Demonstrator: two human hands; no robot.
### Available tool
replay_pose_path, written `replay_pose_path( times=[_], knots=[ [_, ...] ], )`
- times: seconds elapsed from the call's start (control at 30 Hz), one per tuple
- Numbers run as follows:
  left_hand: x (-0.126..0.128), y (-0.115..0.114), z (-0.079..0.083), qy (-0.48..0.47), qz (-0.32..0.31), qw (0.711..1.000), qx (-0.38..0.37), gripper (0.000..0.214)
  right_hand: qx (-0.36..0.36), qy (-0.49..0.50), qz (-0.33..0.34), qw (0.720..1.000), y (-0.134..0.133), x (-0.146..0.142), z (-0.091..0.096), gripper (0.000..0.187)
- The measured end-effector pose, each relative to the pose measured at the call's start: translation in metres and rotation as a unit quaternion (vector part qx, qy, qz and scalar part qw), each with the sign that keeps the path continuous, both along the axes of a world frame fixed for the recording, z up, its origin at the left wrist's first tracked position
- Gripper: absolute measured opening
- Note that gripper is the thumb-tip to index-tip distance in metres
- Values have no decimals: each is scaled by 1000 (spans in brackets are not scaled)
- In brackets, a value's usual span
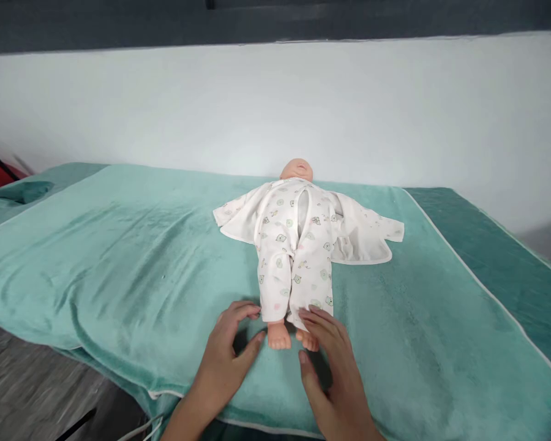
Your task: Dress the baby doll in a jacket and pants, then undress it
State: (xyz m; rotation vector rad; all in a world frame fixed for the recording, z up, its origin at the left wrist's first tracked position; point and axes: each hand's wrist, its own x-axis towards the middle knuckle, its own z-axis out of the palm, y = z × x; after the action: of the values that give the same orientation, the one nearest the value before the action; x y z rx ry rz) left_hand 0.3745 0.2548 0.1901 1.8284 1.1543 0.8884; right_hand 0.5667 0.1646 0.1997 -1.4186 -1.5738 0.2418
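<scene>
A baby doll (297, 168) lies on its back, head toward the wall and bare feet toward me. It wears white printed trousers (275, 269), and a matching white jacket (362, 236) is spread out under and beside it, sleeves stretched to both sides. My left hand (227, 349) is beside the doll's foot (279, 335) on the left, thumb and fingers apart, fingertips close to the trouser cuff. My right hand (333, 355) is over the other foot (307, 340), its fingers at that cuff and the thumb spread away. Neither hand grips anything that I can see.
A teal blanket (133, 269) with a pale edge covers the bed, over a darker green cover (496, 263) on the right. Behind stands a white wall (275, 104). Grey floor (37, 392) and pale cables (140, 429) show at lower left.
</scene>
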Motion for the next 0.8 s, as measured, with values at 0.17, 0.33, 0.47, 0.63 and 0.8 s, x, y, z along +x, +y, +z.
replay_pose_path(
  times=[0.17,0.33,0.47,0.63,0.8],
  knots=[
    [17,6,6,63,-2,995,74,18,-36,-183,-42,982,20,-9,18,40],
    [23,15,18,-26,-7,999,25,10,-44,-218,-77,972,43,-14,37,18],
    [20,18,32,-122,6,992,-14,9,-55,-176,-54,981,53,-13,51,17],
    [3,11,29,-124,-27,992,-4,7,-57,-108,44,992,40,-9,63,14],
    [-22,2,10,-73,-78,993,44,7,-56,-188,105,975,17,-5,59,14]
  ],
)
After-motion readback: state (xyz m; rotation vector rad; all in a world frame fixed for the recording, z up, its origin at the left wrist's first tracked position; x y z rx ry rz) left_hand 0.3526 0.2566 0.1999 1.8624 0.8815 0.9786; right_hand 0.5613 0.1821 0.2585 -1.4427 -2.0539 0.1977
